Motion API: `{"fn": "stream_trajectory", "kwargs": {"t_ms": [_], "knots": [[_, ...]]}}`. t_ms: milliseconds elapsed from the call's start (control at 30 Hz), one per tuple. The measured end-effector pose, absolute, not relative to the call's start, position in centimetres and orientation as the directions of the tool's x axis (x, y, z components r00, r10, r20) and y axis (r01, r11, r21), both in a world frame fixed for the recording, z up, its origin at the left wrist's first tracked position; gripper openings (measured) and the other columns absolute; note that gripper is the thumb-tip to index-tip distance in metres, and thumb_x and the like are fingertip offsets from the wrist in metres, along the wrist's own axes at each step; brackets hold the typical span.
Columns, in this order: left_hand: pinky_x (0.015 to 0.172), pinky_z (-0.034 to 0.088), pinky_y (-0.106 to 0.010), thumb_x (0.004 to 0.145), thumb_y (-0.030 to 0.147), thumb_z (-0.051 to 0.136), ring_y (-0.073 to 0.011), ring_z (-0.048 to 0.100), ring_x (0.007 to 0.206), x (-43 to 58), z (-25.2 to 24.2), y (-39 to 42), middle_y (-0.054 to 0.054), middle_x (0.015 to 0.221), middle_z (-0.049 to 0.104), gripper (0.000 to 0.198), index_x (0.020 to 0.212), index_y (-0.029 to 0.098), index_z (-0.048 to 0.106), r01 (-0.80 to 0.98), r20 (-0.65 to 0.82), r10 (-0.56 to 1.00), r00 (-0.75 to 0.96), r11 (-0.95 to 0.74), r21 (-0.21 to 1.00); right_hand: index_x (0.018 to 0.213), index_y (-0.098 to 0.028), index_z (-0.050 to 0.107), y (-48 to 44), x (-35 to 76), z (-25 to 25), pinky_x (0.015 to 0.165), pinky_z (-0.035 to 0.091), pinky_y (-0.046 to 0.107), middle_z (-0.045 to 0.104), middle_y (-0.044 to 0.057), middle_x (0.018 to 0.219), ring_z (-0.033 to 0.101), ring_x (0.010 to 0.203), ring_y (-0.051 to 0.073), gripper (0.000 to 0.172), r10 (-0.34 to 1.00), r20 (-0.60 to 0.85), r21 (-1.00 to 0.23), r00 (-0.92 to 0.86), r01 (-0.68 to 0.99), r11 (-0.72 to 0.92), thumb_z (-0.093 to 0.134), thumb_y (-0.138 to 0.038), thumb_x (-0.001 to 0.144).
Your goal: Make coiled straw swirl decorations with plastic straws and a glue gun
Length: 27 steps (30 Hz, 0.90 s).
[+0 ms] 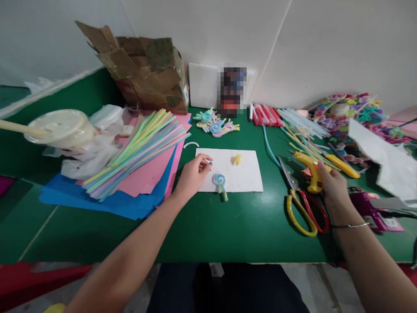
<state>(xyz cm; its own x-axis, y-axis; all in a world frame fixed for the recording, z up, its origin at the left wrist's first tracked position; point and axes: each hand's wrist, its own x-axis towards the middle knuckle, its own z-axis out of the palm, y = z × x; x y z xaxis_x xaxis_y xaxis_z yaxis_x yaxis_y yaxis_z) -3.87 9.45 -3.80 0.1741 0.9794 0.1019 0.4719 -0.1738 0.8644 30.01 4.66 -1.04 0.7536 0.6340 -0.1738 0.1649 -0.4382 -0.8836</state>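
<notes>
My right hand point(335, 187) is wrapped around a yellow hot glue gun point(311, 169), its nozzle pointing left above the table. My left hand point(196, 173) hovers at the left part of a white card point(250, 180), fingers curled in and fingertips close together; whatever may be between them is too small to make out. On the card's front edge lies a blue, white and yellow spiral of fuzzy pipe cleaner point(220, 179) with short tails hanging past the edge. A small bundle of yellow pieces point(237, 159) rests on the card's right half.
Scissors point(301, 204) with yellow and red handles lie beside the glue gun. Pastel pipe cleaners point(137, 152) sit on coloured paper at left. Finished spirals point(216, 124) and red markers point(266, 115) are behind. A purple device point(368, 211) and a cardboard box point(150, 74) flank the area.
</notes>
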Motion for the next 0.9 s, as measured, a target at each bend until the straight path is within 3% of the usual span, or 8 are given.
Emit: {"fn": "stream_trajectory", "kwargs": {"t_ms": [67,167,300,400,467,600,733,900], "knots": [[0.069,0.048,-0.026,0.079,0.015,0.050,-0.0141,0.062,0.076,-3.9,-3.8,9.5,0.000,0.078,0.062,0.012,0.087,0.022,0.055,0.473,0.105,0.979,0.177,-0.178,0.863,0.082,-0.018,0.051,4.6,30.3,-1.1,0.061,0.042,0.031,0.056,0.006,0.074,0.053,0.065,0.019,0.025,0.670,-0.079,-0.775,0.738,0.377,-0.507,0.054,-0.043,0.076],[0.070,0.048,-0.026,0.079,0.014,0.050,-0.0142,0.062,0.076,-3.9,-3.7,9.5,0.000,0.079,0.062,0.011,0.086,0.022,0.055,0.471,0.101,0.978,0.180,-0.176,0.865,0.102,-0.015,0.051,4.3,30.3,-0.6,0.070,0.042,0.039,0.060,0.016,0.086,0.058,0.086,0.031,0.044,0.731,-0.012,-0.436,0.683,0.654,-0.618,0.042,-0.052,0.081],[0.069,0.048,-0.026,0.079,0.014,0.050,-0.0141,0.062,0.076,-3.8,-3.6,9.5,-0.001,0.079,0.062,0.011,0.086,0.021,0.055,0.471,0.093,0.980,0.177,-0.167,0.866,0.116,-0.014,0.050,3.9,29.9,0.7,0.069,0.041,0.046,0.062,0.024,0.092,0.059,0.091,0.039,0.057,0.742,0.004,-0.152,0.670,0.734,-0.662,0.031,-0.057,0.084],[0.069,0.048,-0.026,0.079,0.015,0.050,-0.0143,0.062,0.076,-3.8,-3.6,9.5,0.000,0.079,0.062,0.011,0.086,0.022,0.056,0.472,0.093,0.980,0.178,-0.168,0.865,0.106,-0.013,0.058,4.0,29.0,1.1,0.074,0.043,0.044,0.063,0.022,0.098,0.061,0.086,0.033,0.043,0.826,0.171,-0.220,0.536,0.838,-0.499,0.035,-0.044,0.086],[0.069,0.048,-0.026,0.079,0.015,0.050,-0.0146,0.062,0.076,-3.9,-3.6,9.5,0.000,0.079,0.063,0.011,0.086,0.022,0.056,0.477,0.095,0.979,0.180,-0.171,0.862,0.103,-0.015,0.060,4.5,27.9,0.9,0.076,0.046,0.039,0.062,0.017,0.105,0.061,0.076,0.025,0.034,0.915,0.277,-0.315,0.293,0.927,-0.202,0.040,-0.036,0.085],[0.069,0.049,-0.027,0.079,0.016,0.051,-0.0147,0.062,0.075,-3.9,-3.7,9.6,0.000,0.077,0.062,0.011,0.085,0.022,0.056,0.487,0.101,0.980,0.172,-0.174,0.856,0.122,-0.023,0.049,6.7,25.2,-0.5,0.076,0.050,0.037,0.051,0.011,0.128,0.062,0.074,0.019,0.039,0.976,0.166,-0.345,-0.139,0.919,0.190,0.040,-0.029,0.085],[0.068,0.049,-0.026,0.077,0.013,0.051,-0.0141,0.061,0.074,-3.9,-3.7,9.6,0.000,0.076,0.062,0.012,0.085,0.021,0.056,0.481,0.085,0.983,0.164,-0.155,0.863,0.124,-0.017,0.046,8.6,23.7,-1.8,0.072,0.050,0.038,0.051,0.015,0.126,0.063,0.074,0.021,0.042,0.974,0.004,-0.299,-0.224,0.930,0.215,0.042,-0.024,0.082],[0.068,0.048,-0.027,0.077,0.013,0.052,-0.0144,0.061,0.074,-3.8,-3.7,9.5,0.000,0.077,0.063,0.012,0.085,0.021,0.056,0.487,0.070,0.984,0.161,-0.141,0.862,0.075,-0.022,0.053,8.2,24.5,-0.9,0.054,0.045,0.031,0.060,0.002,0.063,0.057,0.055,0.018,0.015,0.949,-0.277,-0.380,-0.151,0.924,0.036,0.049,-0.035,0.081]]}}
